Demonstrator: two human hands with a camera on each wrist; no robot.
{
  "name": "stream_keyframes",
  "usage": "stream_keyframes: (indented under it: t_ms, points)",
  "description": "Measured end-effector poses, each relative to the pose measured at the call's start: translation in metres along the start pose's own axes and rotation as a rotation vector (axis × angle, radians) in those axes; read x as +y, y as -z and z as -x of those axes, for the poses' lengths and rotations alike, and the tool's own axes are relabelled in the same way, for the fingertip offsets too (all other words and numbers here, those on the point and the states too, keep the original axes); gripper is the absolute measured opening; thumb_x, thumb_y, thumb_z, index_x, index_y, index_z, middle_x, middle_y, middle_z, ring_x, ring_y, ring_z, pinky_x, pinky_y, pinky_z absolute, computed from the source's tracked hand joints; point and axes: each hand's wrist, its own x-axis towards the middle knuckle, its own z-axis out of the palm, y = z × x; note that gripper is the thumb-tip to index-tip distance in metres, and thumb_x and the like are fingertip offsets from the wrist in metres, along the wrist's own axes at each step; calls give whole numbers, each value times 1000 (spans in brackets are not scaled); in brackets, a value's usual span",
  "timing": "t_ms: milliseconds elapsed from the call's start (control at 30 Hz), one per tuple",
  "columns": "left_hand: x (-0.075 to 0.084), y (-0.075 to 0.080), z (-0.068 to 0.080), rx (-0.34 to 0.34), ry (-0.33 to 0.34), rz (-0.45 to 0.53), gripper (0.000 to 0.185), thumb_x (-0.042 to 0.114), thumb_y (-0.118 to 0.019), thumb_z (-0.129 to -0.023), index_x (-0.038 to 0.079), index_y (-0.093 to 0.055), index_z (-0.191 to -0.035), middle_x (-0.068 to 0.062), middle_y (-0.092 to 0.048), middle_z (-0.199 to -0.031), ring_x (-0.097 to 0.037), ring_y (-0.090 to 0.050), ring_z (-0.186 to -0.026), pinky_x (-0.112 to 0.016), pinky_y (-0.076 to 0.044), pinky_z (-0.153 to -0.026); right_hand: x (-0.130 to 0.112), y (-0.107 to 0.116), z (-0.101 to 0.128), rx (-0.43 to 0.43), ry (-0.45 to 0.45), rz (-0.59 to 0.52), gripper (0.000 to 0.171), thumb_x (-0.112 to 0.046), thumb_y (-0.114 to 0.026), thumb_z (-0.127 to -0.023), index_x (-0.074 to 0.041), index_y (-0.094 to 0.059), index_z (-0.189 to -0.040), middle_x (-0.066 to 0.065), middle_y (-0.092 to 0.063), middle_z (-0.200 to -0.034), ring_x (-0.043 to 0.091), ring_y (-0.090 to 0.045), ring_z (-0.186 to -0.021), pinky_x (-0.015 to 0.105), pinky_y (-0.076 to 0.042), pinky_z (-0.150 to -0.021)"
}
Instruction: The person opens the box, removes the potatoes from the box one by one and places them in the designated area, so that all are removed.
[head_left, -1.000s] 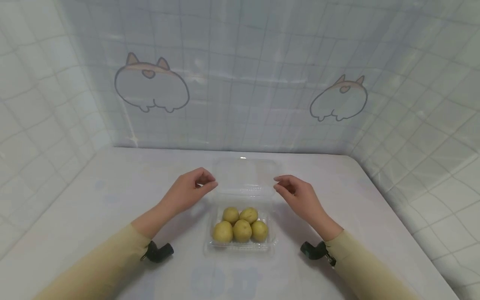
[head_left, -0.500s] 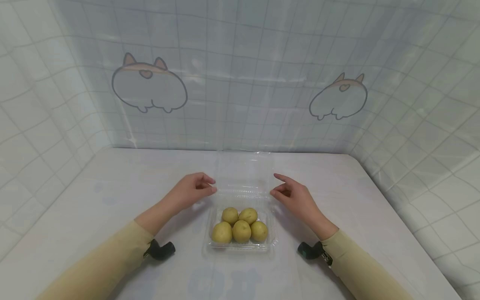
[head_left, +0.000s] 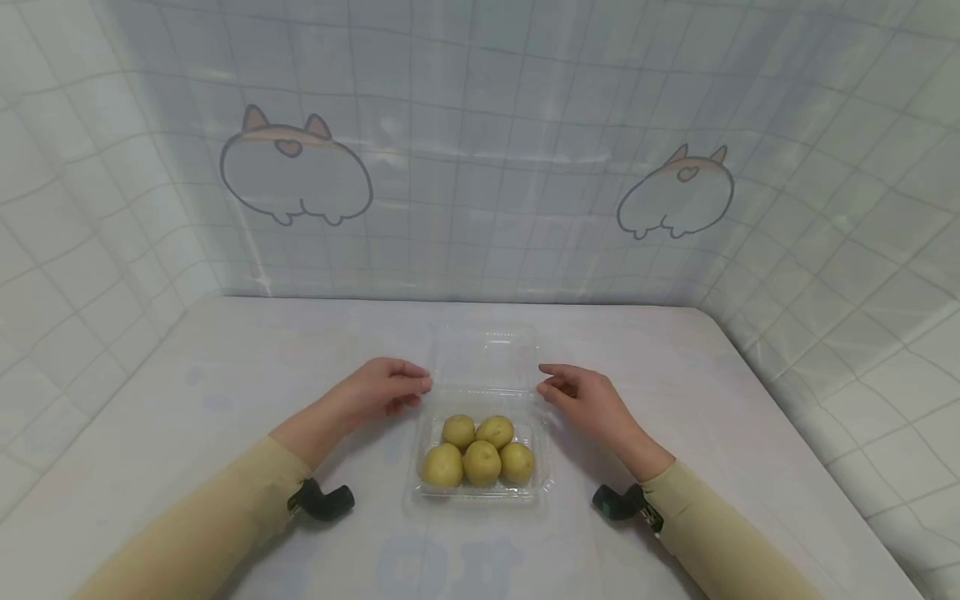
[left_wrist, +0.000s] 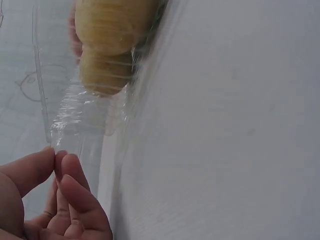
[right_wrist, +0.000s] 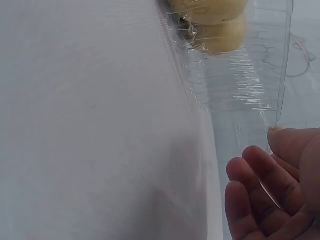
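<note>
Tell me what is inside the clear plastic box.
Five small yellow-green potatoes sit in the clear plastic box, two behind, three in front. Its lid is open. Anything beneath the potatoes is hidden.

The right hand [right_wrist: 272, 195], fingers loosely curled, touches the edge of a clear plastic lid [right_wrist: 260, 75] with its thumb; yellow potatoes [right_wrist: 215, 30] lie beyond on the white table [right_wrist: 85, 125].

Left wrist view cuts off 2 potatoes [left_wrist: 107, 45] (blurred) at the top edge.
</note>
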Motion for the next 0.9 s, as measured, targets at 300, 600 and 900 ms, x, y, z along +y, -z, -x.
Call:
stream_keyframes:
  t_ms: [300,600,900]
  points:
    - [-1,2,12,15,-15,7,53,28,-72,-92,-1,-55,-133,-12,-66,-113,-22,-64,-94,-33,-52,-79,-4,2,0,-8,4,-6,38,-32,-69,-95,-14,-66,-128,-5,-70,-100,9,-67,-88,36,-53,-81]
    - [-13,6,45,-31,-139,-144,66,31,-79,-86,12,-50,-142,-9,-62,-128,-23,-65,-105,-38,-54,-83,-9,14,4,-25,9,-22,40,-36,-68,-95,-13,-65,-127,-4,-68,-101,11,-67,-87,33,-54,-75]
    - [-13,-13,65,-217,-188,-230,97,31,-86,-78,19,-29,-156,-9,-55,-138,-23,-61,-112,-40,-51,-90,-14,24,11,-73,-35,-117,41,-39,-71,-92,-13,-66,-124,-8,-69,-103,13,-67,-92,33,-54,-79]
